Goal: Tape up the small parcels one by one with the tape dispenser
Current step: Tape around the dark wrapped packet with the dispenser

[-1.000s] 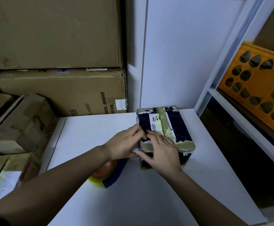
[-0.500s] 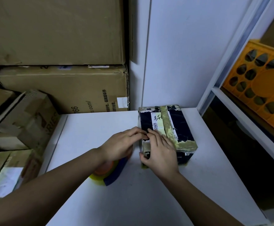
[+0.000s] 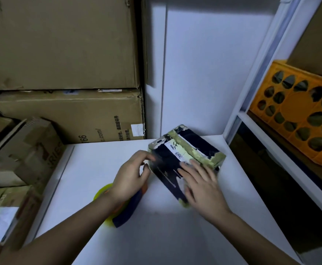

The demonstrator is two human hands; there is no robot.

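A small dark parcel (image 3: 187, 152) with yellowish tape strips and a white label sits turned at an angle on the white table (image 3: 156, 232), near the back right corner. My right hand (image 3: 202, 182) lies flat on its near side, fingers straight and spread. My left hand (image 3: 131, 175) touches the parcel's left edge with loosely bent fingers. The tape dispenser (image 3: 123, 213), yellow-green and orange with a dark blue handle, lies on the table under my left wrist, partly hidden by it.
Large cardboard boxes (image 3: 70, 115) are stacked behind the table on the left, and smaller boxes (image 3: 22, 153) crowd its left edge. A white shelf frame (image 3: 252, 96) stands on the right with an orange crate (image 3: 297, 113) on it.
The parcel has been rotated clockwise so it now sits diagonally. My right hand moved from its near left corner onto its near side; my left hand slid along the left edge.
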